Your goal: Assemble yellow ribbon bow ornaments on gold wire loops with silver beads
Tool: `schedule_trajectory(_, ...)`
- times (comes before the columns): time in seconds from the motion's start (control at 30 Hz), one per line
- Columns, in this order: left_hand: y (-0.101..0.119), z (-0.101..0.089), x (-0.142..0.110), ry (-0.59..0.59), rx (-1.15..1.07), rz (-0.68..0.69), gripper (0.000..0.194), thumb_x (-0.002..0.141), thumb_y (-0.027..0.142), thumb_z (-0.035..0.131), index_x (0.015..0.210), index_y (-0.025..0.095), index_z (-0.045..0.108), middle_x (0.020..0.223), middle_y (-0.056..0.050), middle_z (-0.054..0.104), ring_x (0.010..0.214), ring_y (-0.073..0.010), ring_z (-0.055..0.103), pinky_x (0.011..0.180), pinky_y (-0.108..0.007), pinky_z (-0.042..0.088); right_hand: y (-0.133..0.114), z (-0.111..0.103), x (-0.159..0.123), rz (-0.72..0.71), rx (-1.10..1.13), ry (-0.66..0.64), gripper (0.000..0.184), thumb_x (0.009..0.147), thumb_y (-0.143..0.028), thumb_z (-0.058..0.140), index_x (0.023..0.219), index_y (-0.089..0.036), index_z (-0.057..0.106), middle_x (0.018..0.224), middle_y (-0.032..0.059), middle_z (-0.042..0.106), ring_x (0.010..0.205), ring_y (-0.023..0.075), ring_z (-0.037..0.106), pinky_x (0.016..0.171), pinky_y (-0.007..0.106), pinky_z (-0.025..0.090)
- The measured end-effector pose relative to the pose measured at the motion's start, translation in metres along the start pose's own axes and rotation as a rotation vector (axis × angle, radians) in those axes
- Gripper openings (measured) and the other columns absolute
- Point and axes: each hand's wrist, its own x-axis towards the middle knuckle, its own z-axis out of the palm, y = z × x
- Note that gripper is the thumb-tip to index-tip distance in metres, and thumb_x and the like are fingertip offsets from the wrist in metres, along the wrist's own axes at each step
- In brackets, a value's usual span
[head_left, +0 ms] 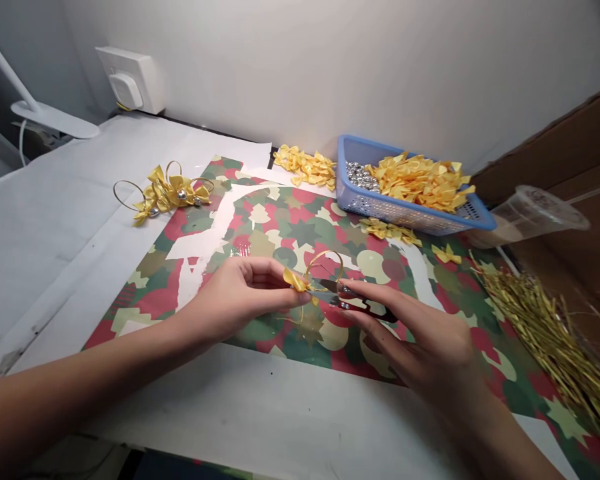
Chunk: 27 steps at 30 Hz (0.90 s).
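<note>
My left hand (240,298) pinches a small yellow ribbon bow (295,281) between thumb and fingertips, and a thin gold wire loop (326,265) rises from it. My right hand (423,340) holds a pair of small thread snips (363,303) with dark red handles. Their metal blades (329,287) reach the bow and wire, right at my left fingertips. Both hands hover over a sheet of patterned red and green wrapping paper (275,230). Part of the wire's lower curve passes behind my fingers.
Gold-ringed bow ornaments with silver bells (167,193) lie at the left. A blue plastic basket (395,212) holds yellow bows and silver beads (360,177). Loose bows (305,167) lie beside it. Gold tinsel strands (545,337) and a plastic cup (533,217) sit at the right.
</note>
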Motion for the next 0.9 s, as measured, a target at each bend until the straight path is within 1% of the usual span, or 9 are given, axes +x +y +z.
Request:
schedule_trajectory(0.1,0.0006,0.0000,-0.0009,-0.004,0.000,0.005,0.011,0.068,0.025,0.079,0.067,0.020,0.068,0.071,0.006,0.070,0.068,-0.0047,0.062,0.062,-0.010,0.048,0.0006,0.0005,-0.0005,-0.002,-0.002,0.015,0.018,0.093,-0.028,0.053,0.109,-0.025,0.062,0.091,0.0003,0.075,0.065,0.0117,0.071,0.063,0.020,0.056)
schedule_trajectory(0.2,0.0011,0.0003,-0.0018,-0.002,0.011,0.009,0.012,0.068,0.027,0.079,0.067,0.019,0.069,0.073,0.004,0.070,0.070,-0.0066,0.063,0.064,-0.013,0.049,0.0001,-0.0001,-0.0013,0.023,-0.001,-0.001,0.017,0.093,-0.028,0.054,0.107,-0.026,0.063,0.087,-0.0007,0.075,0.062,0.0124,0.070,0.062,0.021,0.057)
schedule_trajectory(0.37,0.0018,0.0012,-0.0027,0.015,0.032,0.007,0.015,0.066,0.030,0.080,0.069,0.019,0.069,0.075,0.002,0.071,0.072,-0.0104,0.065,0.067,-0.018,0.051,-0.0026,-0.0028,-0.0023,0.068,0.021,-0.042,0.020,0.091,-0.024,0.057,0.109,-0.029,0.062,0.090,0.0001,0.075,0.064,0.0148,0.070,0.063,0.025,0.057)
schedule_trajectory(0.57,0.0011,0.0006,-0.0023,0.008,0.046,0.008,0.014,0.068,0.030,0.078,0.069,0.020,0.069,0.077,0.001,0.071,0.073,-0.0116,0.065,0.068,-0.019,0.052,-0.0019,-0.0044,-0.0038,0.114,0.095,-0.037,0.024,0.089,-0.021,0.059,0.110,-0.031,0.063,0.086,-0.0016,0.075,0.059,0.0142,0.070,0.054,0.024,0.056)
schedule_trajectory(0.9,-0.0001,0.0001,-0.0016,0.012,0.051,0.015,0.016,0.067,0.031,0.079,0.069,0.019,0.069,0.075,0.001,0.070,0.072,-0.0111,0.064,0.067,-0.019,0.051,-0.0032,-0.0036,-0.0026,0.098,0.103,-0.040,0.021,0.091,-0.024,0.056,0.109,-0.029,0.063,0.084,-0.0006,0.075,0.063,0.0148,0.071,0.060,0.025,0.058)
